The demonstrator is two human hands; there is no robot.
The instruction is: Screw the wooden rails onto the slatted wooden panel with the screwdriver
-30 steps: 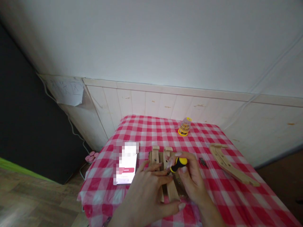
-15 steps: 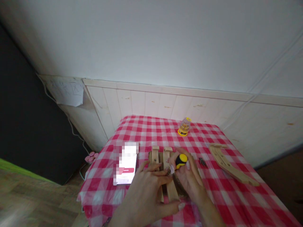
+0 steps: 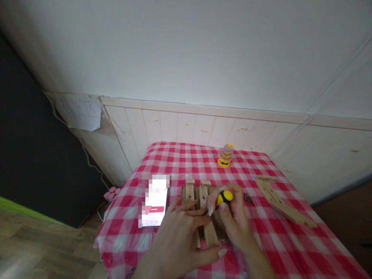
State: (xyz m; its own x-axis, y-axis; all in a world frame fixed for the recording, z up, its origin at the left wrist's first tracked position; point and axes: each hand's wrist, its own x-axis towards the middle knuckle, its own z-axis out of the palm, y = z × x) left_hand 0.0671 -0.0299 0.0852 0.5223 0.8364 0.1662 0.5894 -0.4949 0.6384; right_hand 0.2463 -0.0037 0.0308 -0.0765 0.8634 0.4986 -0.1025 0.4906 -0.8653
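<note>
The cloth-covered tabletop [image 3: 183,161] bears a brown board [image 3: 222,231] under my left fingers [image 3: 201,221], which lie unclasped across wooden strips [image 3: 211,234]. A phone [image 3: 158,195] sits just left of them. My right fingers [image 3: 229,217] grasp a screwdriver [image 3: 227,196] over the board; screws [image 3: 248,198] lie just right of them.

Two sets of fingers are seen, the left fingers [image 3: 201,220] being laid over two wooden strips [image 3: 210,231] on one brown board [image 3: 197,192], and one yellow-and-black screwdriver [image 3: 225,197] being held in the right fingers [image 3: 228,219]. At least one loose curved wooden piece [image 3: 283,203] and a small cluster of dark screws [image 3: 248,198], too small to be counted, are found right of the fingers. One phone [image 3: 157,201] is placed to their left, one clear-and-yellow container [image 3: 225,155] beyond them, and at least three pink discs [image 3: 111,193] far left.
</note>
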